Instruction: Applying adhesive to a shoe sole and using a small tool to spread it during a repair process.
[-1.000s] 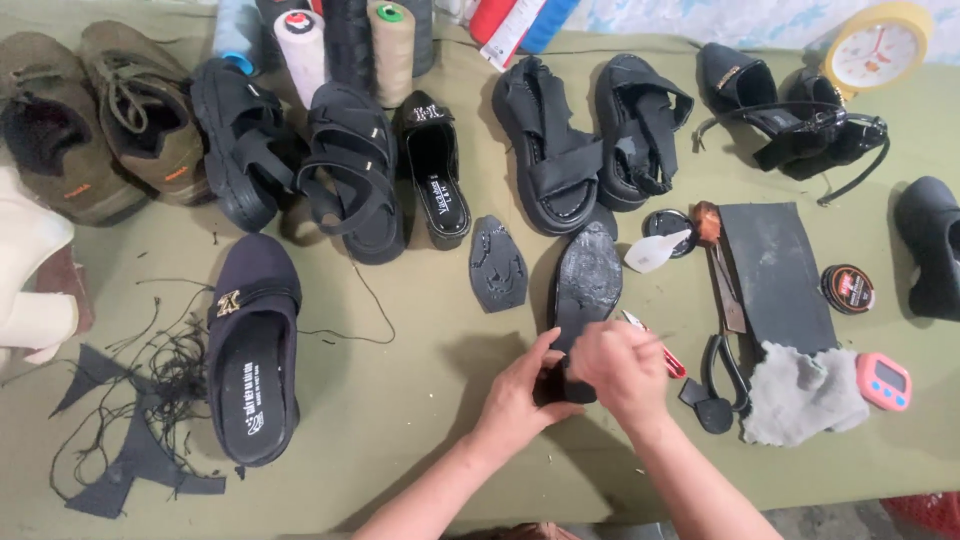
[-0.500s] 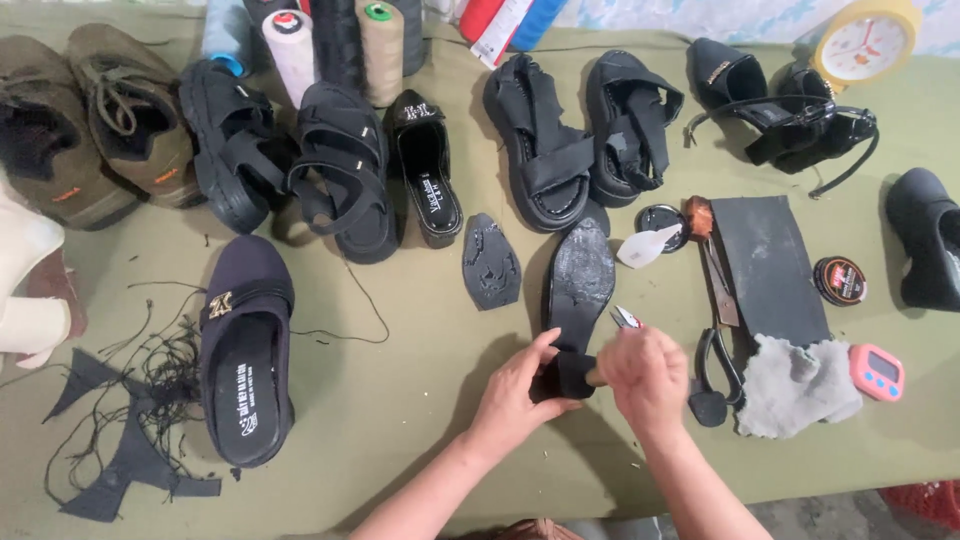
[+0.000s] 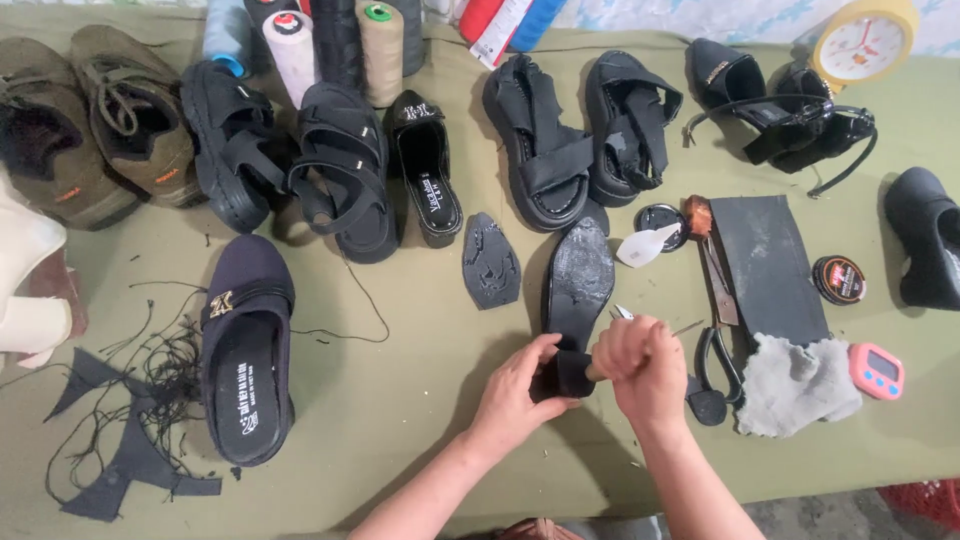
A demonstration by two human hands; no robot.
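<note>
A black high-heeled shoe (image 3: 577, 285) lies sole up in the middle of the green table (image 3: 400, 400). My left hand (image 3: 520, 385) grips its heel end from the left. My right hand (image 3: 645, 365) is closed around a small tool with a metal tip (image 3: 622, 312) and presses against the heel from the right. A loose black sole piece (image 3: 491, 262) lies just left of the shoe. A black slip-on mule (image 3: 246, 345) rests further left.
Black sandals (image 3: 340, 165), brown shoes (image 3: 95, 115) and thread spools (image 3: 335, 45) line the far edge. To the right lie scissors (image 3: 715, 320), a rubber sheet (image 3: 770, 265), a grey rag (image 3: 795, 385), a polish tin (image 3: 838, 280), a pink timer (image 3: 877, 370). Black scraps (image 3: 120, 440) litter the left.
Both hands have stayed on the shoe's heel. The right hand has shifted slightly around the tool, and the view has drifted a little.
</note>
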